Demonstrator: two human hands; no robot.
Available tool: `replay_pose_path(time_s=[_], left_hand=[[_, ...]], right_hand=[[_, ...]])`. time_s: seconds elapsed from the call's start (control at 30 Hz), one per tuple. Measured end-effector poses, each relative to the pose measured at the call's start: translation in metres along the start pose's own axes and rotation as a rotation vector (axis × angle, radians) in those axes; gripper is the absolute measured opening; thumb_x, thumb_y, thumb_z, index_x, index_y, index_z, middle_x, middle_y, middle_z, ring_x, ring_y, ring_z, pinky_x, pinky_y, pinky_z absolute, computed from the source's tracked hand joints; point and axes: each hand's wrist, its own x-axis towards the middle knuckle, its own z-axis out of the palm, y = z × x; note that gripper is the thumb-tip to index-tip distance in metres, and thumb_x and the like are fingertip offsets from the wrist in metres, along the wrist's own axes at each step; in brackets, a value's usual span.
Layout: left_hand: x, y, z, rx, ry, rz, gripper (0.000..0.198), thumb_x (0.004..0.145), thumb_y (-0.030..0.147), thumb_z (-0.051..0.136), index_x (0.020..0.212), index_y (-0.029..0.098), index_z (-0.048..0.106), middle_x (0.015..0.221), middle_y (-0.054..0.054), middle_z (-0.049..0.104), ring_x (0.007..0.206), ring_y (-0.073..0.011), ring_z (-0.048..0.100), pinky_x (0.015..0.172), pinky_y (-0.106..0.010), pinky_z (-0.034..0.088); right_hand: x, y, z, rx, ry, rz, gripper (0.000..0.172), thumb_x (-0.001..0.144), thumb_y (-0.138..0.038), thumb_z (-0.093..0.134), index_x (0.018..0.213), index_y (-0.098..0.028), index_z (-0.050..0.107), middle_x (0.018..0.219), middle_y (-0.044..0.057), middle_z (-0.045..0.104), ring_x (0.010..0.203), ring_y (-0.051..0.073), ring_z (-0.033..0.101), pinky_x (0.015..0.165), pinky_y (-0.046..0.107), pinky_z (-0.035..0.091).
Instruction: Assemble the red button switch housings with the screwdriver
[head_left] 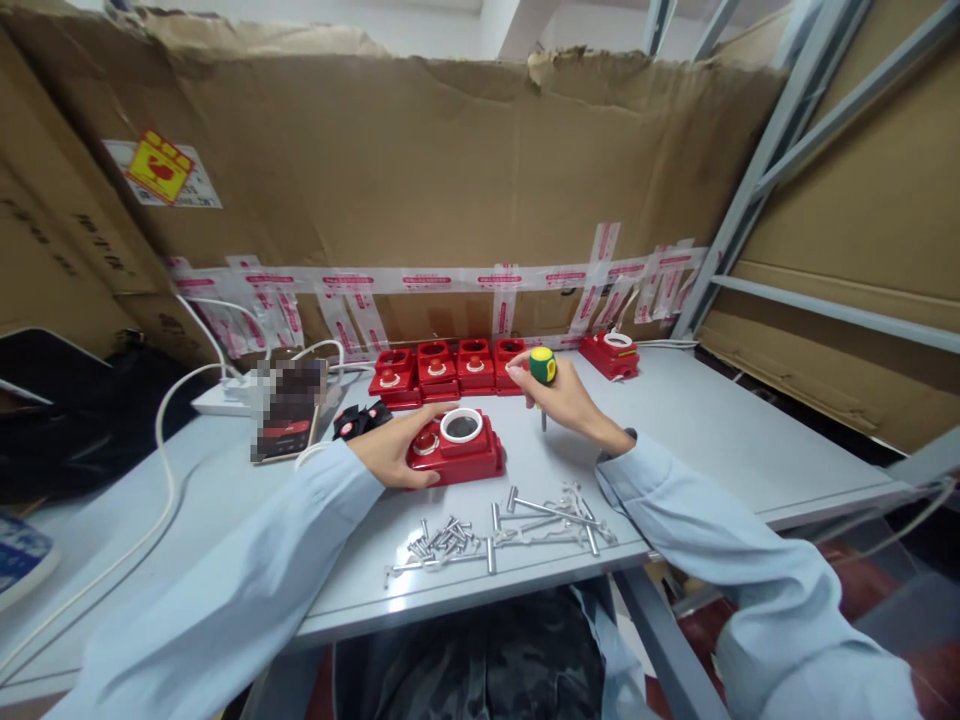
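My left hand grips the left end of a red box with a white ring and a red knob, which lies on the grey table. To the right of that box, my right hand is closed around a screwdriver with a green and yellow handle. Its shaft points down above the table. Loose screws and several metal T-shaped pieces with pale strings lie near the front edge, below the red box.
Several red boxes stand in a row at the back, and another sits further right. A phone, a power strip, black pieces and white cables are on the left. Cardboard walls the back.
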Motion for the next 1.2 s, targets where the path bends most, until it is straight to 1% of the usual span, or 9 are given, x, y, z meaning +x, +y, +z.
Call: replay_pose_path(time_s=[0.13, 0.37, 0.47, 0.57, 0.67, 0.8, 0.9, 1.0, 1.2], left_hand=[[0.001, -0.004, 0.009, 0.059, 0.038, -0.123, 0.087, 0.073, 0.050, 0.065, 0.144, 0.020, 0.024, 0.126, -0.011, 0.059, 0.114, -0.0299, 0.058, 0.098, -0.040, 0.044], [0.002, 0.014, 0.014, 0.323, 0.144, -0.369, 0.092, 0.081, 0.067, 0.046, 0.151, 0.021, 0.007, 0.135, -0.022, 0.046, 0.095, -0.0362, 0.066, 0.079, -0.047, 0.049], [-0.004, 0.010, 0.014, 0.238, 0.102, -0.237, 0.095, 0.077, 0.062, 0.055, 0.151, 0.023, 0.010, 0.131, -0.017, 0.047, 0.095, -0.0325, 0.063, 0.083, -0.045, 0.048], [-0.009, 0.001, 0.014, 0.100, 0.091, -0.075, 0.099, 0.070, 0.049, 0.067, 0.150, 0.025, 0.014, 0.129, -0.013, 0.046, 0.088, -0.0228, 0.060, 0.082, -0.037, 0.050], [-0.008, -0.004, 0.014, 0.048, 0.111, -0.021, 0.085, 0.071, 0.038, 0.066, 0.145, 0.026, 0.026, 0.119, -0.009, 0.047, 0.075, -0.0153, 0.056, 0.078, -0.034, 0.051], [0.000, -0.004, 0.016, 0.151, 0.221, 0.003, 0.071, 0.068, 0.047, 0.072, 0.128, 0.021, 0.047, 0.119, -0.012, 0.044, 0.101, -0.0271, 0.055, 0.091, -0.047, 0.048], [0.004, -0.001, 0.020, 0.210, 0.309, 0.009, 0.071, 0.063, 0.055, 0.076, 0.119, 0.019, 0.051, 0.135, -0.017, 0.036, 0.124, -0.0385, 0.042, 0.102, -0.058, 0.038], [0.007, 0.000, 0.024, 0.146, 0.298, 0.073, 0.067, 0.067, 0.056, 0.073, 0.116, 0.018, 0.048, 0.145, -0.020, 0.029, 0.135, -0.0380, 0.034, 0.107, -0.056, 0.036], [0.010, 0.001, 0.028, 0.175, 0.289, 0.103, 0.068, 0.068, 0.057, 0.073, 0.115, 0.016, 0.044, 0.142, -0.024, 0.035, 0.135, -0.0373, 0.035, 0.107, -0.054, 0.038]], right_hand=[[0.002, 0.001, 0.004, 0.090, 0.077, 0.055, 0.035, 0.074, -0.047, 0.065, 0.088, -0.015, 0.059, 0.054, -0.004, 0.053, 0.045, 0.010, 0.052, 0.046, 0.022, 0.042], [0.003, 0.013, 0.005, 0.122, 0.138, 0.012, 0.033, 0.079, -0.033, 0.056, 0.108, -0.020, 0.046, 0.056, -0.009, 0.049, 0.048, 0.010, 0.048, 0.051, 0.023, 0.043], [0.005, 0.015, 0.000, 0.095, 0.028, 0.022, 0.035, 0.081, -0.028, 0.047, 0.116, -0.023, 0.042, 0.064, -0.008, 0.048, 0.054, 0.010, 0.049, 0.053, 0.024, 0.044], [0.004, 0.010, -0.008, -0.108, -0.094, -0.019, 0.029, 0.085, -0.029, 0.047, 0.113, -0.022, 0.047, 0.071, -0.005, 0.051, 0.060, 0.011, 0.051, 0.057, 0.025, 0.044], [0.003, -0.001, -0.013, -0.254, -0.094, -0.143, 0.029, 0.085, -0.034, 0.055, 0.110, -0.019, 0.051, 0.078, -0.002, 0.057, 0.069, 0.012, 0.054, 0.061, 0.026, 0.043], [-0.003, -0.017, -0.008, -0.008, 0.084, -0.196, 0.033, 0.079, -0.038, 0.066, 0.103, -0.020, 0.051, 0.081, -0.001, 0.057, 0.069, 0.012, 0.058, 0.060, 0.026, 0.049], [-0.009, -0.026, 0.002, 0.252, 0.134, -0.149, 0.037, 0.078, -0.043, 0.067, 0.101, -0.022, 0.048, 0.078, -0.001, 0.058, 0.063, 0.013, 0.061, 0.050, 0.025, 0.052], [-0.015, -0.029, 0.012, 0.346, 0.107, -0.137, 0.039, 0.076, -0.043, 0.069, 0.102, -0.023, 0.048, 0.075, -0.002, 0.057, 0.062, 0.014, 0.063, 0.048, 0.026, 0.054], [-0.016, -0.027, 0.018, 0.309, 0.089, -0.125, 0.040, 0.073, -0.042, 0.073, 0.100, -0.023, 0.049, 0.075, -0.003, 0.053, 0.059, 0.011, 0.060, 0.047, 0.023, 0.053]])
